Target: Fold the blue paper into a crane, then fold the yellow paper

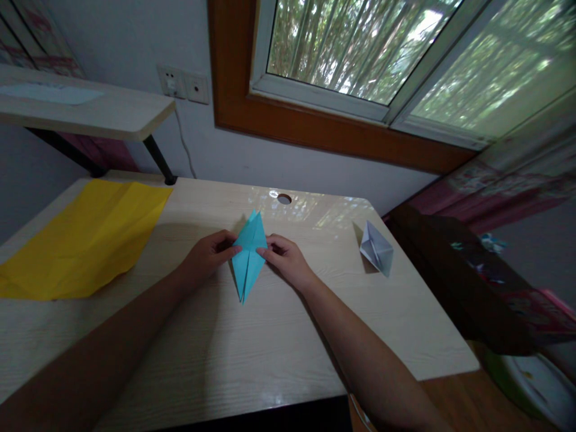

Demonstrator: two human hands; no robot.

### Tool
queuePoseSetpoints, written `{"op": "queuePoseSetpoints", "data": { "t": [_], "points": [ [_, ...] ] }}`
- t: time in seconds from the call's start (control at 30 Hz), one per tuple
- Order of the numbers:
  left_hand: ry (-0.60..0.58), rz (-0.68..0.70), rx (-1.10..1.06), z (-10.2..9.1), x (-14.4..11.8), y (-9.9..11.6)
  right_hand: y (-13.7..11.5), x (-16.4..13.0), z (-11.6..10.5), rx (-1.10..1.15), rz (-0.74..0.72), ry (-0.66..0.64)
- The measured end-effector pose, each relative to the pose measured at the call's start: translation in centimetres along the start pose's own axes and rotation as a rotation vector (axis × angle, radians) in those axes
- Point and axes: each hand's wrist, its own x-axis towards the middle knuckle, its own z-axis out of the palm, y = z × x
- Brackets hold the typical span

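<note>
A folded blue paper (pixel 248 255), shaped as a long narrow diamond with its points toward the top and bottom of the frame, is seen lying at the centre of the pale wooden bench (pixel 252 354). It is pinched at its waist from both sides: the left hand (pixel 207 253) is closed on its left edge and the right hand (pixel 285 258) on its right edge, the fingertips of the two hands being brought close together across the paper. A large sheet of yellow paper (pixel 85 240), creased, is spread flat on the bench at the left of the frame, well apart from the hands. A small folded piece of pale grey paper (pixel 377 247) is stood on the bench right of centre, near the right edge. A round cable hole (pixel 284 198) is cut in the bench just above the blue paper. A window (pixel 382 54) with a wooden frame is seen at the upper right.
</note>
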Motion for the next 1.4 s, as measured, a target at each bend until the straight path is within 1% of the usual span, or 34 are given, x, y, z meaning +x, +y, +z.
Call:
{"op": "queuePoseSetpoints", "data": {
  "t": [0.1,0.23,0.4,0.5,0.63,0.73,0.83,1.03,1.13,1.2,1.4],
  "points": [
    [-0.005,0.0,0.014,-0.1,-0.1,-0.2,-0.1,0.0,0.0,-0.027,-0.022,-0.014],
    [-0.022,0.014,0.03,-0.1,0.0,-0.2,-0.4,-0.1,-0.1,-0.142,-0.058,-0.082],
    [-0.05,0.142,0.039,0.1,0.3,-0.2,-1.1,-0.3,0.1,-0.215,-0.118,-0.16],
    [-0.038,0.173,0.025,0.1,0.4,-0.4,-1.3,-0.3,0.3,-0.24,-0.152,-0.223],
    [-0.009,0.231,0.121,0.0,0.3,-0.4,-1.2,-0.2,0.4,-0.324,-0.215,-0.342],
    [-0.021,0.253,0.135,-0.2,0.3,-0.1,-1.2,-0.2,0.4,-0.365,-0.223,-0.38],
    [-0.001,0.219,0.105,-0.3,0.3,0.2,-1.3,-0.2,0.4,-0.38,-0.219,-0.393],
    [0.082,0.158,0.038,-0.3,0.3,0.4,-1.6,-0.2,0.5,-0.385,-0.209,-0.385],
    [0.124,0.133,0.023,-0.4,0.3,0.5,-1.5,-0.2,0.5,-0.364,-0.227,-0.38],
    [0.151,0.126,0.03,-0.4,0.4,0.6,-1.4,-0.1,0.4,-0.352,-0.229,-0.375],
    [0.197,0.128,0.029,-0.3,0.3,0.9,-1.6,-0.1,0.4,-0.349,-0.172,-0.352]
  ]
}}
